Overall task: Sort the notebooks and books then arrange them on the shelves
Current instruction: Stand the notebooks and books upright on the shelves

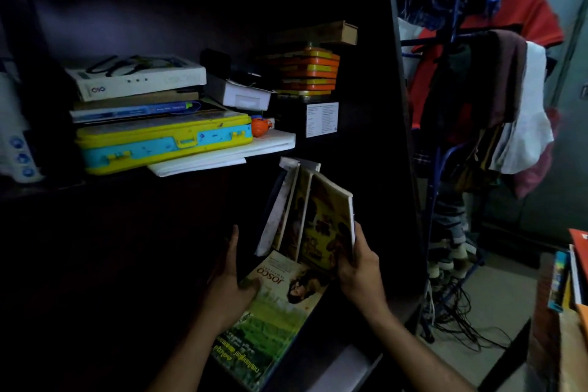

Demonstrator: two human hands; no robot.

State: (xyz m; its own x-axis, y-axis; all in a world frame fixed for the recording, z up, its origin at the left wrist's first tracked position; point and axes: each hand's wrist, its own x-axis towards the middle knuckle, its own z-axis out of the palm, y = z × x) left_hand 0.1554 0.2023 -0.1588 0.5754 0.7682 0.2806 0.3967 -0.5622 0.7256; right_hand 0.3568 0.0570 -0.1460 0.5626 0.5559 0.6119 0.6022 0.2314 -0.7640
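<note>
Right hand [359, 270] grips upright yellow book [331, 226]; left hand [232, 283], fingers straight, thumb on flat green magazine [270, 318].

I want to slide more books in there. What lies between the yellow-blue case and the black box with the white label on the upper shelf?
In the head view, a small orange pot on white papers.

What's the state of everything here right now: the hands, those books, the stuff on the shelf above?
Left hand: fingers straight, resting on the magazine.
Right hand: grips the yellow-covered book.
Yellow-covered book: upright, leaning left.
Books behind it: upright, leaning the same way.
Magazine: lying flat, cover up.
Yellow and blue case: closed, lying flat under a stack.
Orange tins: stacked, closed.
Clothes rack: draped with garments.
</note>
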